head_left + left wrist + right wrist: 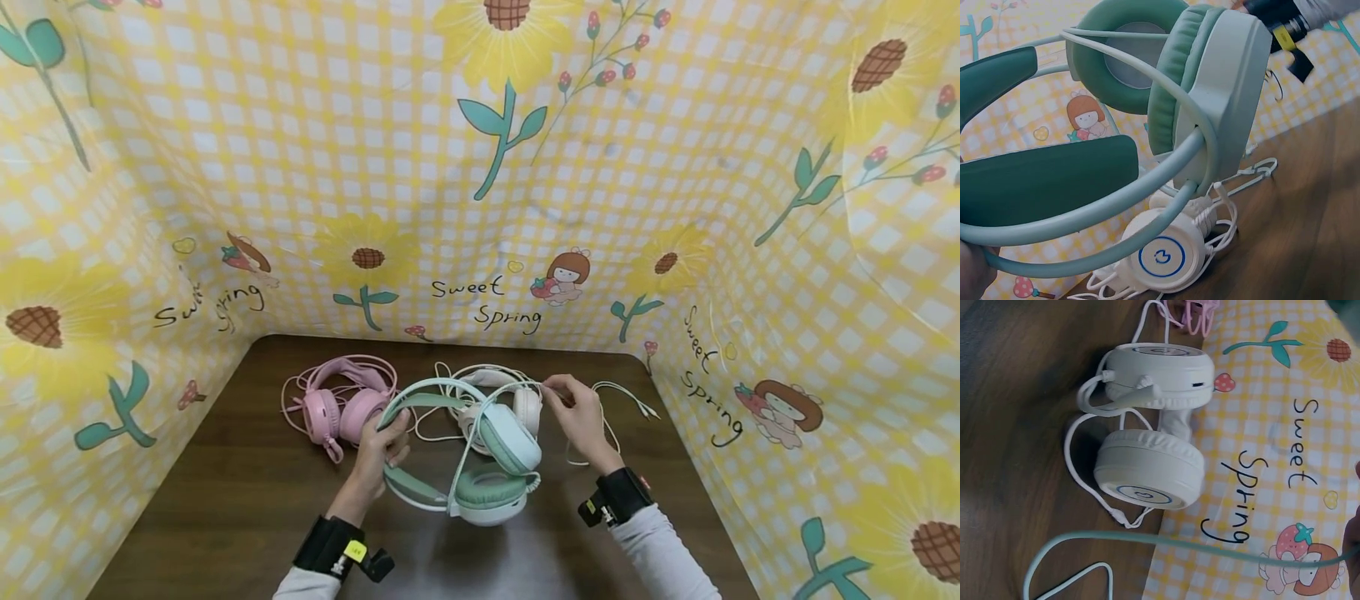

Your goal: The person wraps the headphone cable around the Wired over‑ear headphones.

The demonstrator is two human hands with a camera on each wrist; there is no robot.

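A mint-green headset (pixel 487 471) lies at the table's middle, its ear cups stacked and its band arched to the left. My left hand (pixel 384 450) grips that padded band (pixel 1047 181). To the right, my right hand (pixel 567 402) pinches the headset's thin green cable (pixel 1179 544), which runs taut from the ear cups. Behind the green headset lies a white headset (pixel 517 404) with blue-ringed cups (pixel 1163 256) and a loose white cord (pixel 1082 462).
A pink headset (pixel 341 408) with its pink cord sits at the back left of the dark wooden table (pixel 247 492). A white cable end with plugs (pixel 637 404) trails at the back right. Yellow checked sunflower cloth (pixel 480 208) walls in three sides.
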